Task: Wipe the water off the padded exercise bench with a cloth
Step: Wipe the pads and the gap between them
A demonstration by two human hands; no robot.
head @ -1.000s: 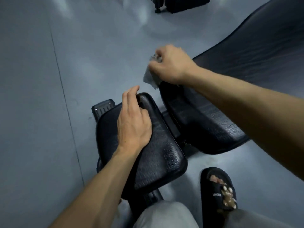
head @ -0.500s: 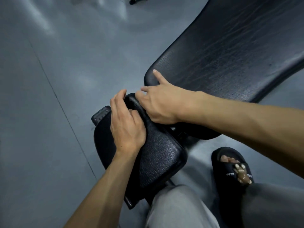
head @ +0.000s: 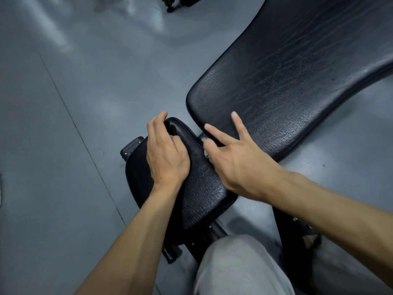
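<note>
From the head view, the left hand (head: 167, 155) lies on the small seat pad (head: 204, 188), its fingers curled over the pad's far edge, steadying it. The right hand (head: 231, 158) sits over the gap between that pad and the long back pad (head: 287, 81), with two fingers (head: 238, 124) straight and spread onto the long pad's near end, the others bent under. A scrap of pale cloth (head: 205, 139) shows just beneath the palm, at the gap; how much of it the hand holds I cannot tell. No water shows on the black surface from here.

To do this wipe well, I judge the cloth should be spread flat under the palm instead of bunched, then drawn in long overlapping strokes along the long pad, away from the seam. The left hand's brace helps. Water likely gathers in the gap, so that seam deserves a slow pass.
</note>
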